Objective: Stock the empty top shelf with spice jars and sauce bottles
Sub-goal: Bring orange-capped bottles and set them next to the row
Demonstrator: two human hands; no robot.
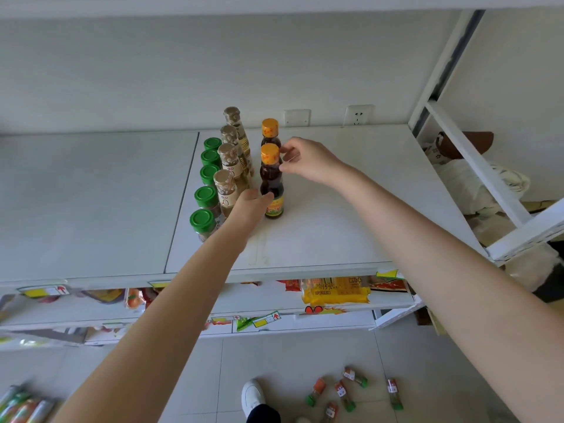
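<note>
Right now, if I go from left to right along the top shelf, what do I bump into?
A row of green-lidded jars → tan-capped bottles → orange-capped sauce bottles → the right hand. The left hand overlaps the bottles, so it is left out.
</note>
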